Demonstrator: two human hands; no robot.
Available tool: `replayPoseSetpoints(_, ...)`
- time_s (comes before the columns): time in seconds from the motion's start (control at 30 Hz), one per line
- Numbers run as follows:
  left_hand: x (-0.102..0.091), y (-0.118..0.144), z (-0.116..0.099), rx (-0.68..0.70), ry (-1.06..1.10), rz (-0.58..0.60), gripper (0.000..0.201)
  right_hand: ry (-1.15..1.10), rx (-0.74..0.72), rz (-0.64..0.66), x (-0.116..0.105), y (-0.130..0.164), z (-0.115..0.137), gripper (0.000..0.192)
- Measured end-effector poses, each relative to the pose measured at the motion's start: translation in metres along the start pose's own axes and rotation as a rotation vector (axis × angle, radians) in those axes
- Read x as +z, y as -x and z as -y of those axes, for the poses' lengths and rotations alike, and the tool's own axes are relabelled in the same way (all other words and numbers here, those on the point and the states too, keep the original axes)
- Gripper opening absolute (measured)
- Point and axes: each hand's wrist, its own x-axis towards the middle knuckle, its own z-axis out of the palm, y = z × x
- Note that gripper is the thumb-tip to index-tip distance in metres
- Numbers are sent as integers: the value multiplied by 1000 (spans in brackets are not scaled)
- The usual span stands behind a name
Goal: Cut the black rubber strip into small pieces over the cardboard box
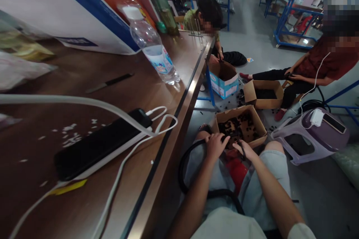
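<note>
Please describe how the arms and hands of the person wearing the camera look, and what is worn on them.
Both forearms are bare, with no gloves, watch or rings that can be seen. The left hand and the right hand are uncovered. Near the bottom edge, a short pale sleeve covers the right upper arm. The left arm's sleeve is not clearly in view. No markings are visible.

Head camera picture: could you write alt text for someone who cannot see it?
A seated person's left hand and right hand work at the near edge of an open cardboard box of small dark pieces on the floor. A brown table on the left holds a water bottle and a phone; two other people sit beyond.
</note>
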Motion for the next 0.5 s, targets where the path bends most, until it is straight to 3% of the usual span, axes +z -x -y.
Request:
replayPoseSetpoints(0.13,-4,-2,-1,-23,22,-26,35,44,89,-23,2,-1,1,27)
replayPoseSetpoints(0.3,-13,-3,-1,-38,-1,-24,38,82,118,-93,7,3,11,34)
replayPoseSetpoints(0.5,-7,-13,16,3,-101,41,37,99,98,-174,10,5,23,35)
